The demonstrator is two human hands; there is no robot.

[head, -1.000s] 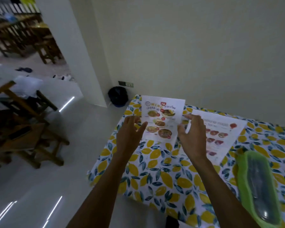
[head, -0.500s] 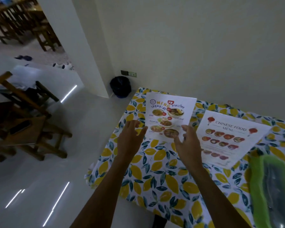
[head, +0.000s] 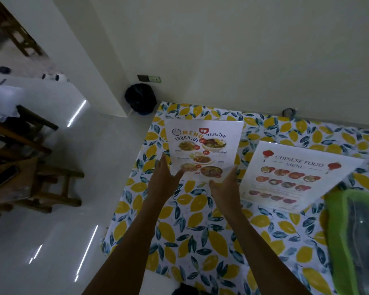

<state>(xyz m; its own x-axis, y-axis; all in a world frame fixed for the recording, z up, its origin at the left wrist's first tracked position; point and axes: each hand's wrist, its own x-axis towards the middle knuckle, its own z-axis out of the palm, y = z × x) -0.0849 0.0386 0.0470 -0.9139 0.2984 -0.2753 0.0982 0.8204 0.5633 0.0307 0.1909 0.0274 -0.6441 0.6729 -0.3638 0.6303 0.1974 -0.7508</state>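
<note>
A Thai food menu sheet (head: 202, 145) lies flat on a table covered with a lemon-print cloth (head: 192, 235). My left hand (head: 163, 179) is at the sheet's lower left corner with fingers straight and spread. My right hand (head: 226, 186) is at the lower right corner, fingers straight, its fingertips touching the sheet's edge. A second sheet, the Chinese food menu (head: 294, 175), lies to the right, tilted, apart from both hands.
A green-rimmed clear container (head: 358, 235) sits at the table's right side. A wall runs behind the table, with a dark bin (head: 141, 101) on the floor at the corner. Wooden chairs (head: 30, 167) stand to the left across shiny floor.
The Thai menu went from held up to lying flat on the cloth. Both hands let go and drew back to its lower corners. The view shifted down and left.
</note>
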